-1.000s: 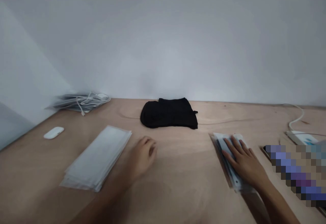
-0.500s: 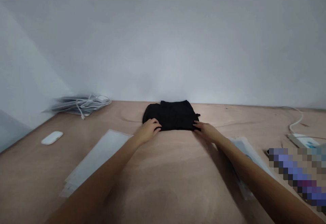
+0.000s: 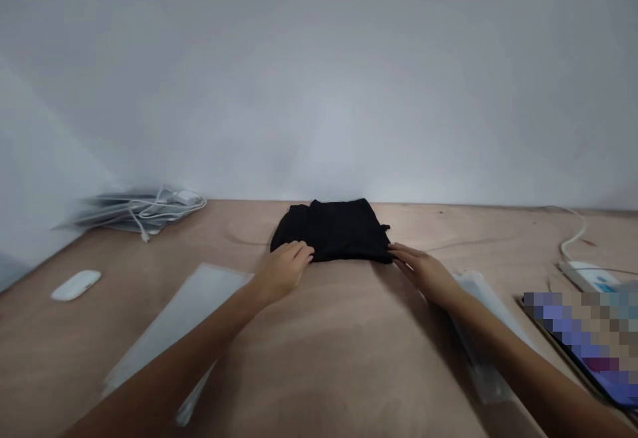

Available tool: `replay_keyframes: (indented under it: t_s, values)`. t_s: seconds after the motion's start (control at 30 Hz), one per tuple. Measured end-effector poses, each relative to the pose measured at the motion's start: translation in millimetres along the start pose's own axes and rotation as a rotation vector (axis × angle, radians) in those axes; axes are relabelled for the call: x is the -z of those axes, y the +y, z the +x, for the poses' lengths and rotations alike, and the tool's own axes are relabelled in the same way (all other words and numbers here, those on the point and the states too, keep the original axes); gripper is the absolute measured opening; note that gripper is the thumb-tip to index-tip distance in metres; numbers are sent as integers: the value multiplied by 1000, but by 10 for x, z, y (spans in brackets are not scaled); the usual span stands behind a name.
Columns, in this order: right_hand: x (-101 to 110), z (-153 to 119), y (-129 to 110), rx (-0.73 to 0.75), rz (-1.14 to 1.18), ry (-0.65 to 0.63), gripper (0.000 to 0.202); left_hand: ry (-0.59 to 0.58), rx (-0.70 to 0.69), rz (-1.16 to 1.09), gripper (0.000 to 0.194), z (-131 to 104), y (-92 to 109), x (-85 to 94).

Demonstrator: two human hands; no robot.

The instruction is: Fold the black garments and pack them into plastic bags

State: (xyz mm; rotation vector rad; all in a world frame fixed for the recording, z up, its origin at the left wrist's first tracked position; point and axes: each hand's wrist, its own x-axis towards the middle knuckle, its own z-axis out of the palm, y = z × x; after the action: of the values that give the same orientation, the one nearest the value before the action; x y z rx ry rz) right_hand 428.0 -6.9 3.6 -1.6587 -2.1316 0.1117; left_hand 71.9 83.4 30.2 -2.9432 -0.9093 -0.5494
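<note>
Black cloth [image 3: 339, 228] meets my half-curled left hand [image 3: 283, 270] at eight o'clock, flatter right hand [image 3: 429, 276] at four; whether either grips, I can't tell.

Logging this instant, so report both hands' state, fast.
Left hand: curled at the near edge of the flat black cloth item; grip unclear.
Right hand: outstretched at its near right corner; grip unclear.

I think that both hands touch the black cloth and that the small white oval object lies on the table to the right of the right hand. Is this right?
Not quite: the head view shows the small white oval object on the table to the left of the left hand. Both that hand and the right hand do touch the black cloth.
</note>
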Motion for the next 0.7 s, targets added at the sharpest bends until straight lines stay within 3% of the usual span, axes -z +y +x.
replay_keyframes:
  t_s: [0.17,0.27,0.47,0.57,0.7]
  values:
    - [53,-288,-41,88,-33,-33,32,-34,-40,36,30,-248,216,-53]
    - [2,-358,-43,141,-62,-67,28,-57,-21,71,14,-352,283,-113]
    - [-128,-316,10,176,-100,-101,23,-95,22,102,23,-422,309,-166]
    - [-55,-351,-64,196,-101,-120,23,-117,25,89,24,-483,367,-86]
    - [350,-621,-418,293,-30,-243,26,-161,-5,16,21,-767,670,239]
